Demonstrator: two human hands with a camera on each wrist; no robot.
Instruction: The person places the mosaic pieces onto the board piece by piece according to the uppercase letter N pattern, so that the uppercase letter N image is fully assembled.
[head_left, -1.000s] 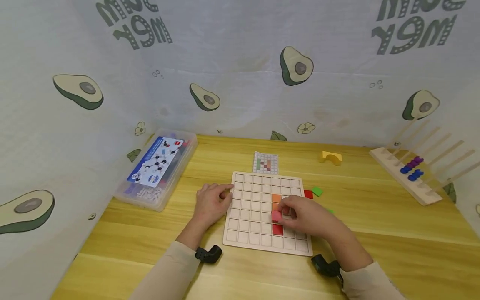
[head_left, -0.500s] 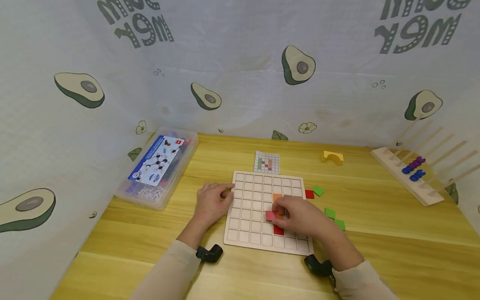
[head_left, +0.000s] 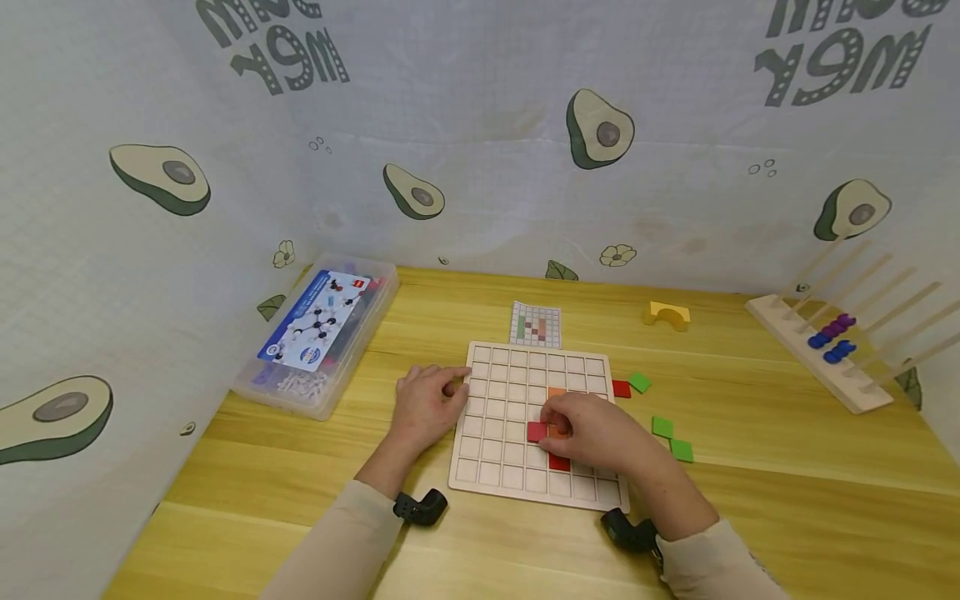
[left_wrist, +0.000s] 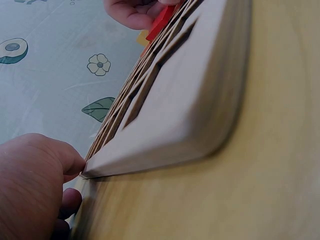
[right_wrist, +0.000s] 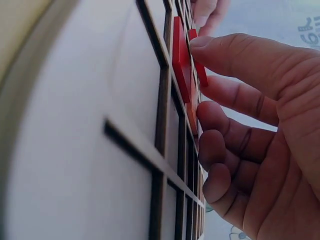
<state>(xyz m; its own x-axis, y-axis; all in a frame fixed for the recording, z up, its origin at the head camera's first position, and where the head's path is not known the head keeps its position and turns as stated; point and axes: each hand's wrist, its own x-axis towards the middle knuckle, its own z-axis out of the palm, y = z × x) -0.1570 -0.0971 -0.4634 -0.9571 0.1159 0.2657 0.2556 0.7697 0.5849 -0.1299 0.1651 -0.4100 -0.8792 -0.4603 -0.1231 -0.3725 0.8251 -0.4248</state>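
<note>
A pale wooden grid board (head_left: 487, 475) lies on the table. My right hand (head_left: 596, 429) is over its right half and pinches a small red square tile (head_left: 536, 432) between thumb and finger. In the right wrist view that tile (right_wrist: 201, 65) stands tilted at the grid, beyond a flat red tile (right_wrist: 181, 62). Below my right fingers sits the flat red tile (head_left: 559, 462) in a cell; an orange tile (head_left: 556, 392) shows above them, with more orange partly hidden under the hand. My left hand (head_left: 426, 407) touches the board's left edge with its extended index finger.
Behind the board lies a printed pattern card (head_left: 536, 325). Right of it are a red tile (head_left: 622, 389) and several green tiles (head_left: 662, 427). A yellow arch block (head_left: 667, 315), a peg rack (head_left: 817, 354) with beads and a plastic box (head_left: 315, 333) stand farther out.
My right hand has moved slightly left with the red tile, from the orange column to the cell column beside it, and the tile sits lower. My left hand has stayed at the board's edge.
</note>
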